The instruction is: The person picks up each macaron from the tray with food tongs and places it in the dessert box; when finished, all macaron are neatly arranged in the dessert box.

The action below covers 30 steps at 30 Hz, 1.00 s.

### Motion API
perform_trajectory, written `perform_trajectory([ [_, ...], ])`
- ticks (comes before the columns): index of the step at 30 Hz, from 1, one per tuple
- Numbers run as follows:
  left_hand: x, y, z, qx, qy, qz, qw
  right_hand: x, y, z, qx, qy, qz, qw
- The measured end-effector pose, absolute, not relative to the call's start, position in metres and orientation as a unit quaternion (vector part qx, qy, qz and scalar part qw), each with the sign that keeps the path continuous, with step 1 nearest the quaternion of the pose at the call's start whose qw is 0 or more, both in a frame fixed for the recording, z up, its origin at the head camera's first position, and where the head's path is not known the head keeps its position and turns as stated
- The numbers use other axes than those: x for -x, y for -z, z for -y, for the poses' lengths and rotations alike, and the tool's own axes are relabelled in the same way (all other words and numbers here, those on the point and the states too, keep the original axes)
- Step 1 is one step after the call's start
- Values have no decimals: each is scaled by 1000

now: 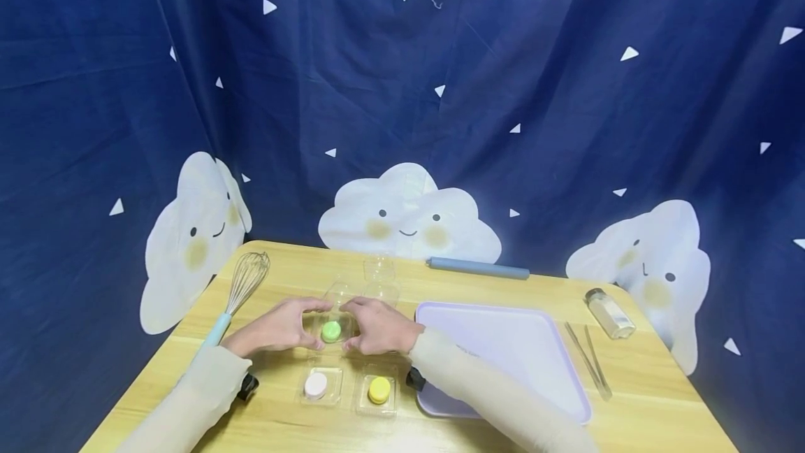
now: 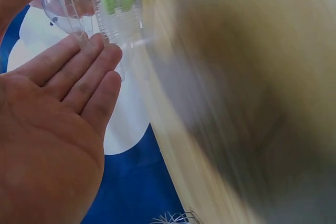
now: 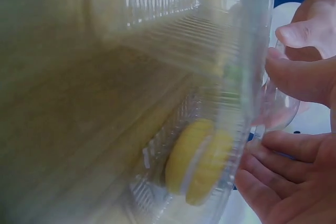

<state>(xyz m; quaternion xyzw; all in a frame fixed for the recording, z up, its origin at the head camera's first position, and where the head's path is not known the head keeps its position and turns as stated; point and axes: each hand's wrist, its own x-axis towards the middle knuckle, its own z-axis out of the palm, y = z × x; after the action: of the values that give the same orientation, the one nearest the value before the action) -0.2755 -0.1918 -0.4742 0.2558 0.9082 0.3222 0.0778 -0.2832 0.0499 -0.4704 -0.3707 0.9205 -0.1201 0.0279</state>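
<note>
A green macaron sits in a clear plastic box whose domed upper part shows between the hands. My left hand holds its left side, with long straight fingers against the edge and the thumb on the near side. From the right, my right hand holds it between thumb and slightly bent fingers. Nearer me, a pale pink macaron and a yellow macaron lie in clear square trays.
More clear plastic pieces stand behind the hands. A whisk lies at left, a grey-blue rod at the back. Right of the hands are a lilac tray, tongs and a dark-capped jar.
</note>
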Motion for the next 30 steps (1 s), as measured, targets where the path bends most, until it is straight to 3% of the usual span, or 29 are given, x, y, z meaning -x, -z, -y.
perform_trajectory([
  [30, 273, 477, 187, -222, -307, -920, 98, 286, 464, -37, 416, 57, -907, 20],
])
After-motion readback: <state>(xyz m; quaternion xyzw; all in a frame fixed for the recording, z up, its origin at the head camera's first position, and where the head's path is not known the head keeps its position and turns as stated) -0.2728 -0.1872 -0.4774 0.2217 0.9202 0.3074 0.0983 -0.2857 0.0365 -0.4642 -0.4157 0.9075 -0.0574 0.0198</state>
